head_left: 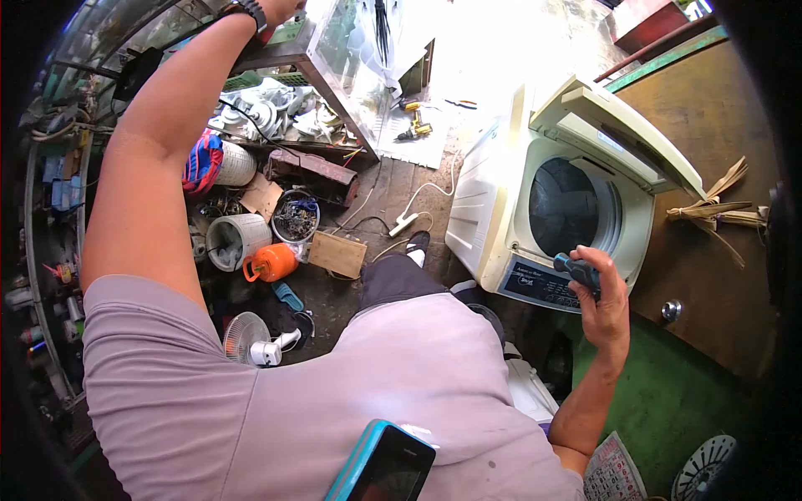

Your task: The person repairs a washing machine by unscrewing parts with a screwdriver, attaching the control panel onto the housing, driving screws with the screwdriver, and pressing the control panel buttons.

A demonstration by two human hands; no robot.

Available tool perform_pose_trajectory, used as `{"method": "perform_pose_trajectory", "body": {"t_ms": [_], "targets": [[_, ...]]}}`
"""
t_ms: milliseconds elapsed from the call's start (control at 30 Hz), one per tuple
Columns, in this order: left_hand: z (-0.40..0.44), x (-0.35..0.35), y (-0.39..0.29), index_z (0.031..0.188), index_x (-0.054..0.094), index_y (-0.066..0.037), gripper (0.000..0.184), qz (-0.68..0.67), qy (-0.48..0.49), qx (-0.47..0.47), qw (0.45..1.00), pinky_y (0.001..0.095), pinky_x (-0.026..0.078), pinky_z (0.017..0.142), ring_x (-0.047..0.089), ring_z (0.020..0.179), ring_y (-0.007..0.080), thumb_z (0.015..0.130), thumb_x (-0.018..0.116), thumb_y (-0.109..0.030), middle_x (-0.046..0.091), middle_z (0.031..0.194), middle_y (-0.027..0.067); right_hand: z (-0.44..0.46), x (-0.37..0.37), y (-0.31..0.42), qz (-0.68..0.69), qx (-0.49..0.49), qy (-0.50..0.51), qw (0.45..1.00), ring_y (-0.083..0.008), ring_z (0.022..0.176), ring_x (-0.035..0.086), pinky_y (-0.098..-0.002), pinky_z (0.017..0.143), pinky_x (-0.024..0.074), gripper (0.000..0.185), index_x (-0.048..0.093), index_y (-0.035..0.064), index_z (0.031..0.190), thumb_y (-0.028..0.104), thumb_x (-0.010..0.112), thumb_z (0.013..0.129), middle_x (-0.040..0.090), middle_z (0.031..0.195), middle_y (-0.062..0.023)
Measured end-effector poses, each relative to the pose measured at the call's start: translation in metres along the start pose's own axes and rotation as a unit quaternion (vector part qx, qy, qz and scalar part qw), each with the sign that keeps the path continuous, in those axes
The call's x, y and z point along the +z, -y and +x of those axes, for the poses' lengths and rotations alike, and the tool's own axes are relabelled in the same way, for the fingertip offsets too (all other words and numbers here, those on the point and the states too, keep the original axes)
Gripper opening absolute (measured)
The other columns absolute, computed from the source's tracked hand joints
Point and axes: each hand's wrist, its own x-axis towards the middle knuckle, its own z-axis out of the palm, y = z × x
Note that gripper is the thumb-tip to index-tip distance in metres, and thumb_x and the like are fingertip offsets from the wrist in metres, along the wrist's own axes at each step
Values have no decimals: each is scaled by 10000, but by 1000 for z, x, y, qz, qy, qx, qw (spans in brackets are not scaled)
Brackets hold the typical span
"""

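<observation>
My right hand (603,292) is closed around a dark blue-grey tool handle (578,271), held over the control panel (535,284) of a white top-loading washing machine (484,200). The machine's lid (631,138) stands raised, and its round tub opening (576,204) shows. My left arm reaches up to the top left, where my left hand (282,10) is partly cut off by the frame edge beside a glass-sided cabinet (355,58). What its fingers do is hidden. A phone with a turquoise case (384,463) lies against my chest.
Buckets (238,240), an orange container (271,262), a wooden box (337,254) and a small fan (247,337) stand on the floor at left. A white extension socket (404,223) with cords lies mid-floor. Yellow drills (415,125) lie farther back. A wooden panel (710,108) is at right.
</observation>
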Motion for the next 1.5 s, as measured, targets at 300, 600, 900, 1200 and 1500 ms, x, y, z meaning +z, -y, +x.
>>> {"method": "perform_pose_trajectory", "body": {"t_ms": [300, 600, 900, 1200, 1500], "targets": [[-3, -3, -11, 776, 770, -163, 59, 13, 10, 14, 1000, 444, 463, 873, 674, 824, 301, 787, 721, -193, 719, 768, 99, -4, 22, -14, -86, 12, -155, 984, -322, 968, 665, -409, 891, 529, 436, 559, 65, 1291, 76, 773, 910, 642, 1136, -147], [7, -22, -29, 799, 748, -80, 117, 23, 73, -54, 996, 486, 523, 785, 684, 842, 370, 824, 656, -147, 723, 819, 188, -10, 17, -23, 14, -26, -84, 996, -298, 1116, 672, -397, 980, 515, 522, 543, 60, 1379, -29, 726, 899, 666, 1238, -153], [-39, -73, -274, 1092, 724, -19, 190, -821, -118, -163, 534, 347, 572, 955, 722, 1018, 189, 1001, 719, -186, 753, 1052, 87, -10, 15, -36, 62, -16, -107, 992, -275, 1178, 626, -375, 1034, 476, 528, 542, 69, 1371, -53, 715, 887, 628, 1249, -138], [-101, -97, -618, 1086, 665, -34, 180, -946, 185, -248, 101, 277, 525, 746, 628, 821, 141, 1000, 530, -116, 631, 917, 33, -10, -10, -78, 161, -93, 20, 982, -207, 1094, 655, -316, 969, 512, 566, 511, 75, 1397, -105, 684, 889, 638, 1256, -110], [-109, -186, -799, 1188, 667, -50, 271, -962, 117, -248, -1, 302, 539, 834, 663, 907, 145, 1063, 540, -254, 666, 1013, 33, -78, -31, -142, 262, -146, -6, 954, -274, 1207, 641, -404, 1067, 506, 494, 509, 64, 1292, -66, 761, 887, 596, 1287, -161]]}}
